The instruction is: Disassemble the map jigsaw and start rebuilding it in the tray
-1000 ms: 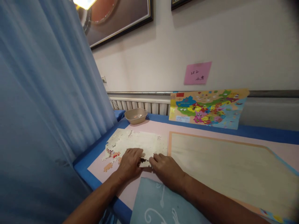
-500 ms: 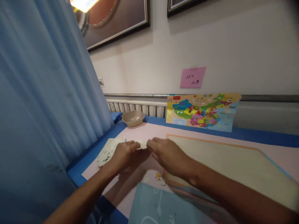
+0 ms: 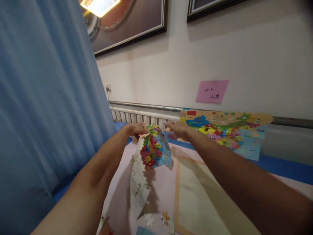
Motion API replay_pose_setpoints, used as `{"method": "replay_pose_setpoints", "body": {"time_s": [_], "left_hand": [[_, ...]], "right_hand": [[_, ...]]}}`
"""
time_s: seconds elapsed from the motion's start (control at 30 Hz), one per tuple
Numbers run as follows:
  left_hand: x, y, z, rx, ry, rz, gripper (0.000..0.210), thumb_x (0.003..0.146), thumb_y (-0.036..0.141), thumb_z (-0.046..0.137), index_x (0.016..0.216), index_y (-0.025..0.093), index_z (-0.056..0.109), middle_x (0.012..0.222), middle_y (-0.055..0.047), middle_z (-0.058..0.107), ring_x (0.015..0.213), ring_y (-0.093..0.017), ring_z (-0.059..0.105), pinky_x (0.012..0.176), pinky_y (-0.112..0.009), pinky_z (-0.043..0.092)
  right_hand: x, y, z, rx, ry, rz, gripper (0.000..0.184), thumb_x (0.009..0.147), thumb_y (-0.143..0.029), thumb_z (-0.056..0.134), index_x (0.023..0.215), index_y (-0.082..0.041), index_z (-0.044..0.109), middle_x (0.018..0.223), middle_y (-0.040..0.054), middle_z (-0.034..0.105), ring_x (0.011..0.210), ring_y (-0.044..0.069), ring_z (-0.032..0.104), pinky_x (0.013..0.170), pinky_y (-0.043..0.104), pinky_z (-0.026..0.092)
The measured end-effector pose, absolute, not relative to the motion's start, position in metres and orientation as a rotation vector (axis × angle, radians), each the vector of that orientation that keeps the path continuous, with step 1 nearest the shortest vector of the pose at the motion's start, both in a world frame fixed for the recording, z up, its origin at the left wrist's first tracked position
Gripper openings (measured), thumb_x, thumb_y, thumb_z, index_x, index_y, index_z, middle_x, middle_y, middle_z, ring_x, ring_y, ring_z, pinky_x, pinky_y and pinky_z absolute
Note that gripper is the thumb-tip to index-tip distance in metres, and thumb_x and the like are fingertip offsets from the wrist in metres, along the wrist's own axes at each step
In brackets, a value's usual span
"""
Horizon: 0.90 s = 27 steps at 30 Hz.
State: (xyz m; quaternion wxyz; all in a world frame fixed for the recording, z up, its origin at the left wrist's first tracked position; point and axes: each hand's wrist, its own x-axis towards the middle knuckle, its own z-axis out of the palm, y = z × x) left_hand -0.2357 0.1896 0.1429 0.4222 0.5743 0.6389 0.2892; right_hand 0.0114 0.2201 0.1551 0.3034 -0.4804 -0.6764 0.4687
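Note:
My left hand (image 3: 139, 130) is closed on the upper edge of a joined jigsaw puzzle sheet (image 3: 156, 150), lifted and bent over. Its coloured map side faces right and its pale back curves down toward the pink cover. To the right of the sheet's top, my right hand (image 3: 178, 130) is apart from it, with stretched-out fingers slightly blurred and nothing visible in them. Below the sheet lie a white puzzle piece (image 3: 149, 219) and a yellow-orange puzzle piece (image 3: 166, 218). Behind my left hand, the tan basin is mostly hidden.
A cream puzzle board (image 3: 195, 192) with an orange border lies on the right, partly under my right arm. A colourful map poster (image 3: 251, 137) leans at the wall below a pink note (image 3: 212, 91). A blue curtain (image 3: 49, 98) hangs on the left.
The puzzle sheet has been raised and bent, so its coloured side now shows. My right hand has come off it and moved to the right. The view has shifted; the blue-grey sheet is mostly out of view.

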Motion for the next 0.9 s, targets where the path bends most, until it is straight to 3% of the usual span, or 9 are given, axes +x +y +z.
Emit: {"method": "replay_pose_setpoints", "body": {"time_s": [0.1, 0.2, 0.3, 0.37, 0.47, 0.53, 0.6, 0.77, 0.9], "left_hand": [[-0.259, 0.2, 0.11, 1.297, 1.581, 0.628, 0.034, 0.071, 0.039, 0.092, 0.073, 0.016, 0.067, 0.063, -0.007, 0.07, 0.053, -0.019, 0.065, 0.055, -0.031, 0.055], [-0.283, 0.203, 0.086, 1.199, 1.549, 0.667, 0.043, 0.075, 0.052, 0.09, 0.077, 0.017, 0.065, 0.064, -0.006, 0.069, 0.054, -0.018, 0.065, 0.055, -0.029, 0.055], [-0.296, 0.199, 0.067, 1.131, 1.494, 0.765, 0.05, 0.076, 0.062, 0.085, 0.082, 0.017, 0.065, 0.068, -0.005, 0.07, 0.059, -0.018, 0.067, 0.06, -0.029, 0.057], [-0.295, 0.189, 0.053, 1.105, 1.451, 0.844, 0.055, 0.078, 0.07, 0.08, 0.088, 0.017, 0.067, 0.076, -0.006, 0.073, 0.067, -0.019, 0.07, 0.067, -0.03, 0.058], [-0.281, 0.166, 0.028, 1.087, 1.38, 0.965, 0.064, 0.082, 0.079, 0.069, 0.101, 0.018, 0.07, 0.094, -0.009, 0.078, 0.083, -0.021, 0.074, 0.079, -0.032, 0.06], [-0.265, 0.151, 0.012, 1.06, 1.275, 1.065, 0.064, 0.085, 0.079, 0.063, 0.107, 0.019, 0.07, 0.102, -0.011, 0.079, 0.092, -0.025, 0.075, 0.086, -0.036, 0.061], [-0.248, 0.14, -0.002, 1.017, 1.227, 1.092, 0.062, 0.087, 0.078, 0.059, 0.105, 0.02, 0.071, 0.098, -0.012, 0.079, 0.089, -0.026, 0.076, 0.086, -0.038, 0.062], [-0.226, 0.143, -0.01, 1.026, 1.37, 0.954, 0.051, 0.087, 0.069, 0.066, 0.086, 0.018, 0.07, 0.068, -0.006, 0.071, 0.061, -0.023, 0.067, 0.059, -0.034, 0.057], [-0.253, 0.15, 0.01, 1.077, 1.585, 1.0, 0.035, 0.09, 0.054, 0.071, 0.08, 0.02, 0.067, 0.062, 0.0, 0.065, 0.062, -0.02, 0.063, 0.059, -0.029, 0.052]], "right_hand": [[0.014, 0.224, 0.081, -1.318, -1.787, 1.368, 0.032, 0.097, -0.045, 0.071, 0.101, -0.013, 0.066, 0.091, 0.0113, 0.073, 0.068, 0.017, 0.066, 0.068, 0.035, 0.058], [0.0, 0.215, 0.032, -1.224, -1.805, 1.366, 0.027, 0.086, -0.033, 0.076, 0.103, -0.016, 0.066, 0.093, 0.0094, 0.073, 0.079, 0.021, 0.066, 0.076, 0.038, 0.058], [-0.019, 0.193, 0.01, -1.014, -1.897, 1.395, 0.015, 0.089, -0.032, 0.061, 0.088, -0.018, 0.066, 0.085, 0.0057, 0.072, 0.084, 0.023, 0.066, 0.087, 0.039, 0.056], [-0.028, 0.177, 0.005, -0.859, -1.953, 1.446, 0.022, 0.092, -0.035, 0.054, 0.088, -0.019, 0.068, 0.09, 0.0054, 0.075, 0.091, 0.025, 0.068, 0.093, 0.041, 0.055], [-0.035, 0.152, 0.0, -0.696, -2.022, 1.439, 0.024, 0.092, -0.041, 0.059, 0.097, -0.019, 0.069, 0.104, 0.0078, 0.079, 0.104, 0.029, 0.07, 0.1, 0.043, 0.052], [-0.042, 0.134, -0.005, -0.71, -2.046, 1.392, 0.025, 0.094, -0.042, 0.061, 0.104, -0.019, 0.066, 0.107, 0.0096, 0.078, 0.103, 0.029, 0.07, 0.096, 0.043, 0.052], [-0.052, 0.115, -0.009, -0.814, -2.031, 1.388, 0.02, 0.093, -0.037, 0.062, 0.104, -0.019, 0.063, 0.102, 0.0087, 0.077, 0.095, 0.028, 0.07, 0.086, 0.041, 0.052], [-0.086, 0.092, -0.006, -1.063, -1.804, 1.392, 0.017, 0.091, -0.036, 0.065, 0.099, -0.021, 0.062, 0.094, 0.0057, 0.073, 0.087, 0.024, 0.068, 0.078, 0.036, 0.048], [-0.125, 0.108, 0.0, -1.052, -1.795, 1.425, 0.02, 0.09, -0.041, 0.063, 0.088, -0.022, 0.062, 0.084, 0.0038, 0.069, 0.081, 0.023, 0.065, 0.075, 0.035, 0.047]]}}
